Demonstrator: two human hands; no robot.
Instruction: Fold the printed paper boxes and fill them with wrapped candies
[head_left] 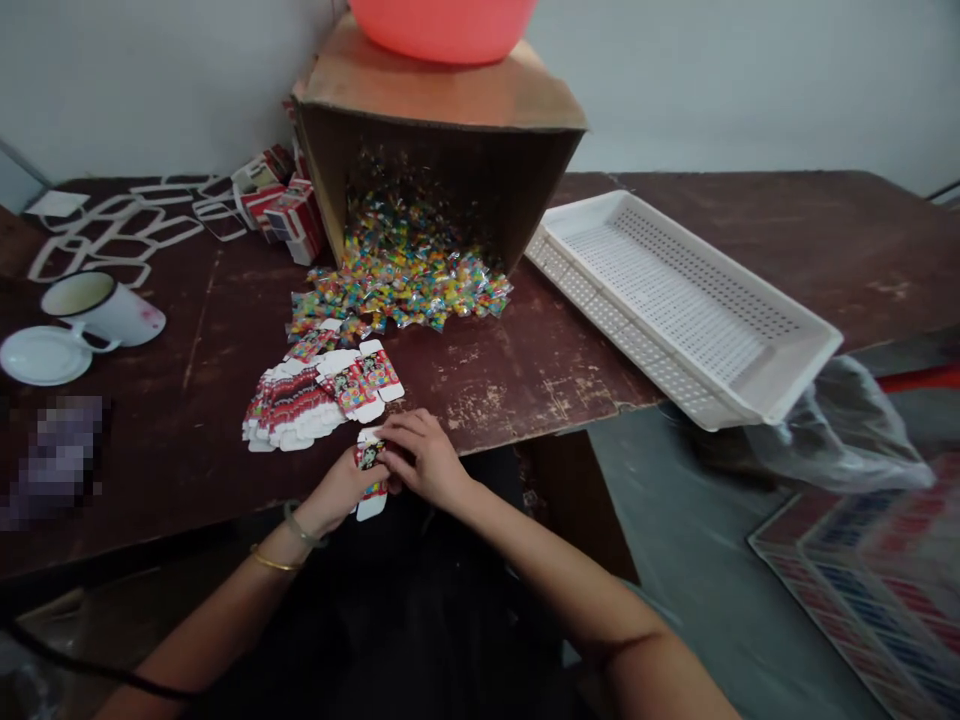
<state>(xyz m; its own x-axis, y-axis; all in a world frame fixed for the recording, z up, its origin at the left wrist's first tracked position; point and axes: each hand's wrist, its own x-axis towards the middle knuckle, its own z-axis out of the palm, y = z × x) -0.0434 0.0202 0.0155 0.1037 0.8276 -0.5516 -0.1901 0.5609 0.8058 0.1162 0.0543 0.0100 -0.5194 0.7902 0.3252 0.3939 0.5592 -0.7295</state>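
At the table's front edge, my left hand point(343, 492) is closed on a small printed candy box point(370, 458) with white end flaps. My right hand point(424, 455) grips the same box from the right, its fingers bent over the upper end; some fingertips are hidden. Just beyond my hands lies a fanned stack of flattened boxes point(289, 408) with the same red print. A couple of loose flattened boxes point(380, 370) rest at the stack's right end. Behind them, many small clear packets of colourful candies point(420, 285) spill onto the table.
The packets come from a cardboard box point(442, 95) lying on its side, with a red basin point(450, 25) on top. A white perforated tray point(660, 300) overhangs the right table edge. On the left stand an enamel mug point(127, 315), its lid point(45, 355) and red-white cartons point(289, 215).
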